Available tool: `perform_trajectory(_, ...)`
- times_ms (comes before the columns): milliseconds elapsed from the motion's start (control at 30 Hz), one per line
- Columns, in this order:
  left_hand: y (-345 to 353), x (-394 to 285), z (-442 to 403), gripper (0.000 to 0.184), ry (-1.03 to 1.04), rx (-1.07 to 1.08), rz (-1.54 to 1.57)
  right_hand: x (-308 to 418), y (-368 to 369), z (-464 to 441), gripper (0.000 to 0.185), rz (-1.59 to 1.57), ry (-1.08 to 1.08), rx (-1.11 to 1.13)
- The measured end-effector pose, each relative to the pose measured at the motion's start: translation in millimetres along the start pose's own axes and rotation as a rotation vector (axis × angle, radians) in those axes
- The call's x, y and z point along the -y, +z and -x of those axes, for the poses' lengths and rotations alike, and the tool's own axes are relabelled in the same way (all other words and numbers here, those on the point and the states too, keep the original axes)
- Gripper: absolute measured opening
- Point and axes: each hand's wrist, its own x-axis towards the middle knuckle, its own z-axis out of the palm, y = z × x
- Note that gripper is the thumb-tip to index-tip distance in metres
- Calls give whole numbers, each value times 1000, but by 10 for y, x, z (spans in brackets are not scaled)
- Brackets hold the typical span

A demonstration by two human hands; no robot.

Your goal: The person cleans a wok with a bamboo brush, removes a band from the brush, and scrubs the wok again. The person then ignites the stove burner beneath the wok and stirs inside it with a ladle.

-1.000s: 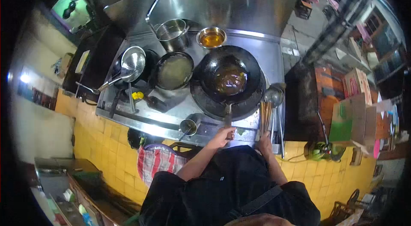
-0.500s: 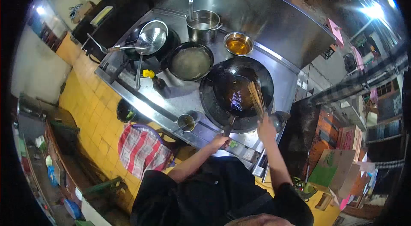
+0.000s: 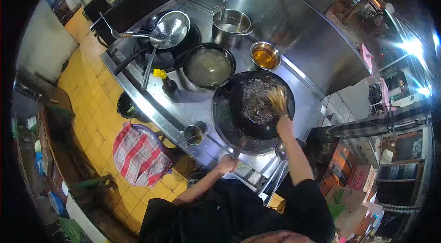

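Note:
In front of me a black wok (image 3: 236,119) sits over the stove opening, with splashing, bubbly liquid inside. My left hand (image 3: 227,164) is closed round the wok's handle (image 3: 239,147) at its near side. In my right hand (image 3: 285,126) is a bamboo wok brush (image 3: 278,99); its splayed bristles are down in the liquid at the wok's right side. A ladle (image 3: 281,152) with a metal bowl lies just right of the wok, partly hidden by my right forearm.
Behind the wok stand a bowl of amber liquid (image 3: 265,56), a steel pot (image 3: 230,28) under a tap, and a pan of cloudy liquid (image 3: 209,65). A strainer (image 3: 169,32) rests at the left. Nearer are a yellow-capped bottle (image 3: 169,87) and a metal cup (image 3: 193,135).
The brush has shifted up within the wok and its bristles are more spread. The wok's liquid now splashes. My view has turned slightly, and both hands keep their holds.

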Motion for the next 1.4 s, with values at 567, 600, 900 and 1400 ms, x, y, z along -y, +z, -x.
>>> perform_trajectory(567,15,-116,167,25,-1,-26,-120,1753,-227,-38,15,-2000,436,297)
perform_trajectory(600,24,-96,125,25,-1,-48,-170,1931,-276,-3,16,-2060,485,309)
perform_trajectory(900,77,-131,176,26,24,-90,-153,2112,-382,-334,26,-2535,510,353)
perform_trajectory(1400,123,-68,187,26,9,-135,-295,1860,-438,-511,38,-2505,409,447)
